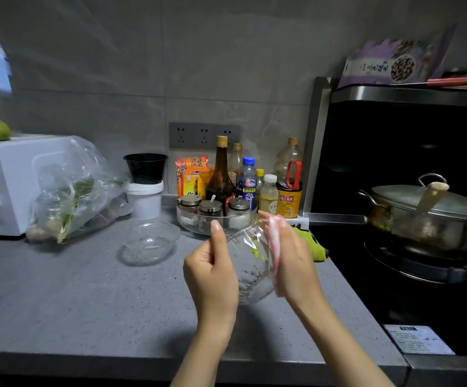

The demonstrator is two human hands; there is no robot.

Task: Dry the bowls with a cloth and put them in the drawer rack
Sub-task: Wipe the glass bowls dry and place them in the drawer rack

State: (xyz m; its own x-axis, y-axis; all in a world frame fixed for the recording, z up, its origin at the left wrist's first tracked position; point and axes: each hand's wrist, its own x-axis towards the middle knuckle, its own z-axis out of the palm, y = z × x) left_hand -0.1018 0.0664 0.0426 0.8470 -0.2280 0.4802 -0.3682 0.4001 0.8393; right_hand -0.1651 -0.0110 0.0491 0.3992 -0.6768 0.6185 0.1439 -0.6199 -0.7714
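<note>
I hold a clear glass bowl [251, 263] on edge above the grey counter. My left hand [212, 269] grips its near rim, thumb up. My right hand [290, 255] presses a pink-and-white cloth [274, 247] flat against the bowl's far side, fingers straight. A second clear glass bowl [150, 243] sits upright on the counter to the left, apart from both hands. No drawer rack is in view.
Behind the hands a glass tray [198, 223] holds jars and bottles. A green cloth [311, 244] lies beside the stove, where a lidded steel pot [427, 216] stands. At the left are a white oven [11, 182], a plastic bag of vegetables [73, 196] and a white tub [144, 201].
</note>
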